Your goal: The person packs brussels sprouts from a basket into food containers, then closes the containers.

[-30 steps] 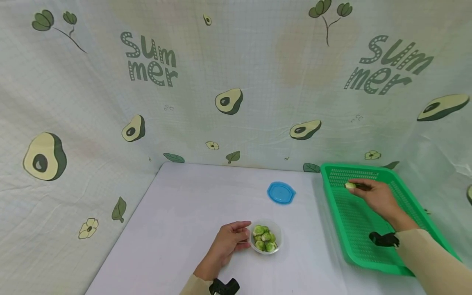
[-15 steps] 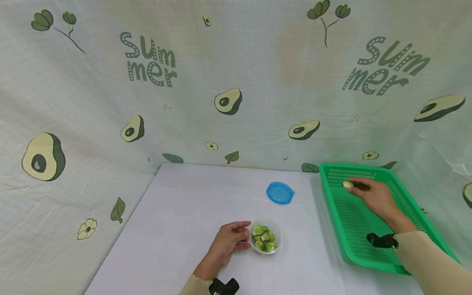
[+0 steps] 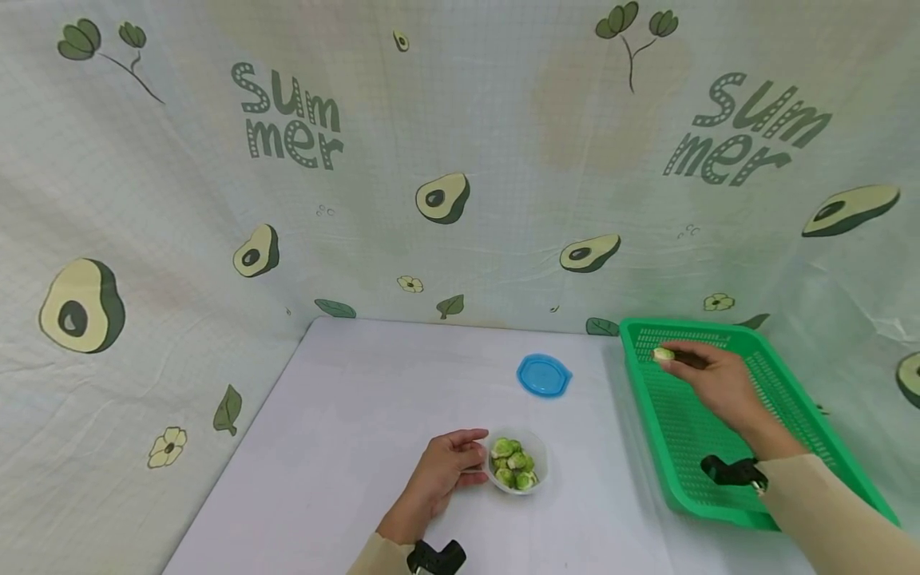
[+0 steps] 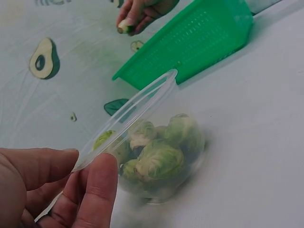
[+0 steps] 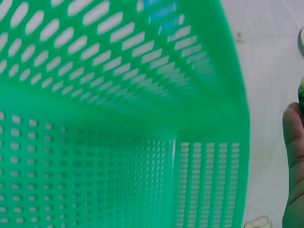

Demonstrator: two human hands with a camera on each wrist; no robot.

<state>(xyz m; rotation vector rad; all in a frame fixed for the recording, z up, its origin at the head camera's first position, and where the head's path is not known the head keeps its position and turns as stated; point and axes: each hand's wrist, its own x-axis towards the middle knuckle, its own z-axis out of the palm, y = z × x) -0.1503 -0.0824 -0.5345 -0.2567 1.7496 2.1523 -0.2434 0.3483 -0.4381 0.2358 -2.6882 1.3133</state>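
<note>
A clear plastic bowl (image 4: 185, 178) holds several Brussels sprouts (image 3: 513, 461) on the white table. My left hand (image 3: 447, 473) pinches its rim between thumb and fingers, as the left wrist view shows up close. Over the far part of the green basket (image 3: 672, 471), my right hand (image 3: 711, 375) pinches a single Brussels sprout (image 3: 663, 354) at its fingertips. That sprout hangs above the basket's left rim; the left wrist view shows its cut end. Only part of the right hand appears at the edge of the right wrist view.
Behind the bowl lies a blue lid (image 3: 544, 375). The basket, with slotted walls and a perforated floor, stands at the table's right side. A printed avocado cloth (image 3: 503, 160) hangs along the back and sides.
My right hand has shifted slightly left and up with the sprout, toward the basket's left rim. The left hand stays at the bowl.
</note>
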